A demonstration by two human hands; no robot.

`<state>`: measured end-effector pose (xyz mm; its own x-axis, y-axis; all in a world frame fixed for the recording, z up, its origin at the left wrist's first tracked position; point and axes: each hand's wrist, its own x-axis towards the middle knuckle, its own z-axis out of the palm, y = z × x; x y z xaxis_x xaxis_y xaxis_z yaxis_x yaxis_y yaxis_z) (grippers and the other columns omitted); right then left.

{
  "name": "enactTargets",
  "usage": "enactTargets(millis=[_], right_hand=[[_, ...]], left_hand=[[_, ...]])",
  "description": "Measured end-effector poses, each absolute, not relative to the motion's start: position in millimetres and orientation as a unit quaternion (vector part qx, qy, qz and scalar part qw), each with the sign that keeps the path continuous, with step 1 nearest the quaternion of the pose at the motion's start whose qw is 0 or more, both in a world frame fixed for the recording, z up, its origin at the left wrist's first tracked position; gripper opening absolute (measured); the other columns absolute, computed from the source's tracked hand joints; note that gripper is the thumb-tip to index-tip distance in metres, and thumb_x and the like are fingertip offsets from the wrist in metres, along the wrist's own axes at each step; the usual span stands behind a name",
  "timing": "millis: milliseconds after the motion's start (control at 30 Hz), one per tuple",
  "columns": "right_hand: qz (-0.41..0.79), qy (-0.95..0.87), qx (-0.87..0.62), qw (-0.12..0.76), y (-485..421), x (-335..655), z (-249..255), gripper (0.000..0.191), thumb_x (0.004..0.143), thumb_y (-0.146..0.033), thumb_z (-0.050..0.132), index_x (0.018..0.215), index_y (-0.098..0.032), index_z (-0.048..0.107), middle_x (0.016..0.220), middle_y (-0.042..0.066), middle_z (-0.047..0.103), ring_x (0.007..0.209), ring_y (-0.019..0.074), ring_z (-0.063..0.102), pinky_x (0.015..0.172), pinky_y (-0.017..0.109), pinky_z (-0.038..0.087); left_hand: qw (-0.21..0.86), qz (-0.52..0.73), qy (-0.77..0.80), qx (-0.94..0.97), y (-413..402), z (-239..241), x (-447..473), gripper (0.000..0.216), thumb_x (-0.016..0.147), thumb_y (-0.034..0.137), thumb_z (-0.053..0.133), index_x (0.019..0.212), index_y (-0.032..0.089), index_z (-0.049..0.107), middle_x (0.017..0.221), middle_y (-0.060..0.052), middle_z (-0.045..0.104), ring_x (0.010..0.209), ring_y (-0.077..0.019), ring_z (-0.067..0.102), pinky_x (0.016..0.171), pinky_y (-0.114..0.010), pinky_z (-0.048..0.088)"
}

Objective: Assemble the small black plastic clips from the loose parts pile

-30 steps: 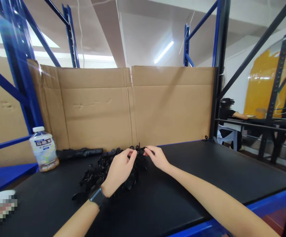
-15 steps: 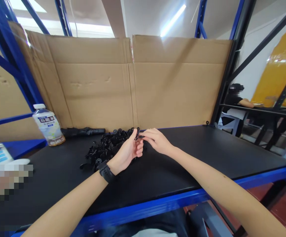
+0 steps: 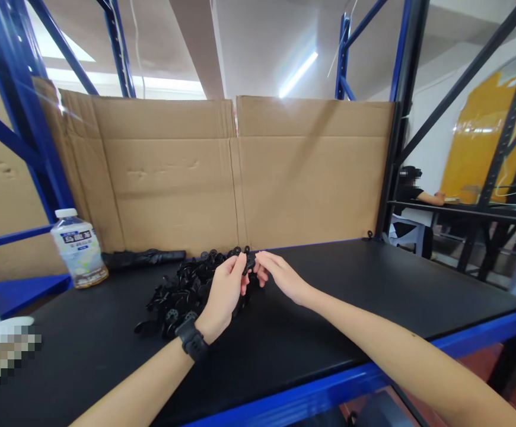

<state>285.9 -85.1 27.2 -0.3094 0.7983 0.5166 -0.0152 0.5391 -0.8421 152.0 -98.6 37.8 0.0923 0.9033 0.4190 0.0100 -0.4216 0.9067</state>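
Observation:
My left hand (image 3: 223,289), with a dark watch on its wrist, pinches a small black plastic part (image 3: 250,261) between thumb and fingers. My right hand (image 3: 284,279) meets it from the other side, its bent fingers closed at the part's right edge. The fingers hide much of the part, so its exact kind does not show. Below and left of the hands lies a heap of similar black parts (image 3: 182,296), some round and disc-like with holes. The heap rests on the black tabletop (image 3: 320,308).
A labelled plastic bottle (image 3: 79,249) stands at the left. Beside it a black folded bundle (image 3: 145,258) lies along the cardboard wall (image 3: 173,190). One small black piece (image 3: 369,235) sits at the far right corner. Another person (image 3: 411,190) sits beyond the rack.
The view has tilted up and shifted slightly, so the table appears lower. My hands remain together over the heap's right edge; the part has turned between them and my right fingers have curled.

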Motion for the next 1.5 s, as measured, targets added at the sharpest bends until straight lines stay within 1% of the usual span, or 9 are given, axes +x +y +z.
enactTargets(millis=[100, 233, 467, 633, 833, 933, 1133, 1300, 1500], right_hand=[[0.498, -0.638, -0.252, 0.531, -94, 274, 23, 0.033, 0.084, -0.044, 0.046, 0.062, -0.019, 0.042, 0.049, -0.007, 0.030, 0.043, 0.0080, 0.031, 0.050, 0.024, 0.034], [0.593, -0.552, -0.215, 0.545, -102, 266, 19, 0.037, 0.082, -0.040, 0.049, 0.055, -0.020, 0.035, 0.043, -0.009, 0.020, 0.039, 0.0067, 0.019, 0.049, 0.025, 0.033], [0.686, -0.500, -0.178, 0.497, -105, 271, 18, 0.038, 0.082, -0.036, 0.046, 0.050, -0.021, 0.031, 0.038, -0.011, 0.016, 0.036, 0.0067, 0.014, 0.051, 0.026, 0.035], [0.688, -0.482, -0.188, 0.508, -105, 271, 19, 0.034, 0.081, -0.037, 0.051, 0.054, -0.020, 0.039, 0.036, -0.011, 0.018, 0.035, 0.0065, 0.014, 0.051, 0.025, 0.035], [0.710, -0.464, -0.186, 0.496, -104, 271, 18, 0.042, 0.082, -0.050, 0.045, 0.055, -0.018, 0.041, 0.039, -0.011, 0.018, 0.035, 0.0058, 0.015, 0.050, 0.025, 0.035], [0.684, -0.509, -0.170, 0.494, -105, 269, 16, 0.035, 0.082, -0.046, 0.048, 0.061, -0.018, 0.044, 0.042, -0.011, 0.019, 0.037, 0.0060, 0.016, 0.051, 0.025, 0.035], [0.643, -0.545, -0.179, 0.507, -103, 270, 14, 0.042, 0.084, -0.039, 0.046, 0.050, -0.021, 0.030, 0.041, -0.010, 0.019, 0.035, 0.0067, 0.018, 0.047, 0.025, 0.033], [0.648, -0.550, -0.180, 0.495, -102, 274, 16, 0.045, 0.085, -0.037, 0.043, 0.048, -0.022, 0.025, 0.038, -0.009, 0.021, 0.034, 0.0069, 0.020, 0.050, 0.026, 0.035], [0.694, -0.485, -0.201, 0.492, -103, 273, 16, 0.048, 0.084, -0.045, 0.043, 0.047, -0.022, 0.024, 0.036, -0.010, 0.019, 0.034, 0.0069, 0.018, 0.050, 0.026, 0.035]], left_hand=[[0.396, 0.541, 0.365, 0.646, -101, 38, 154, 0.037, 0.076, 0.050, 0.052, 0.062, 0.016, 0.047, 0.046, 0.005, 0.043, 0.037, -0.0056, 0.036, 0.037, -0.018, 0.028], [0.469, 0.485, 0.348, 0.651, -99, 39, 152, 0.037, 0.078, 0.047, 0.048, 0.056, 0.018, 0.041, 0.040, 0.007, 0.033, 0.035, -0.0067, 0.034, 0.042, -0.021, 0.035], [0.575, 0.411, 0.335, 0.623, -98, 46, 139, 0.034, 0.076, 0.035, 0.049, 0.053, 0.019, 0.030, 0.046, 0.009, 0.018, 0.038, -0.0039, 0.013, 0.036, -0.019, 0.015], [0.574, 0.413, 0.332, 0.625, -103, 46, 142, 0.028, 0.073, 0.033, 0.055, 0.056, 0.017, 0.041, 0.047, 0.009, 0.024, 0.039, -0.0038, 0.017, 0.037, -0.019, 0.017], [0.569, 0.494, 0.350, 0.556, -104, 38, 151, 0.027, 0.068, 0.032, 0.059, 0.054, 0.016, 0.042, 0.046, 0.009, 0.027, 0.038, -0.0032, 0.019, 0.037, -0.018, 0.024], [0.550, 0.523, 0.362, 0.541, -103, 35, 152, 0.025, 0.068, 0.032, 0.057, 0.054, 0.017, 0.043, 0.044, 0.009, 0.027, 0.037, -0.0042, 0.021, 0.036, -0.018, 0.026], [0.601, 0.458, 0.369, 0.541, -102, 37, 149, 0.033, 0.074, 0.035, 0.049, 0.049, 0.020, 0.035, 0.039, 0.009, 0.022, 0.035, -0.0073, 0.025, 0.045, -0.025, 0.042], [0.602, 0.440, 0.345, 0.570, -103, 40, 148, 0.031, 0.075, 0.032, 0.049, 0.050, 0.019, 0.036, 0.039, 0.008, 0.024, 0.037, -0.0072, 0.027, 0.047, -0.024, 0.041], [0.599, 0.463, 0.338, 0.559, -103, 37, 150, 0.030, 0.073, 0.032, 0.052, 0.050, 0.019, 0.037, 0.040, 0.009, 0.025, 0.037, -0.0068, 0.026, 0.046, -0.023, 0.041]])
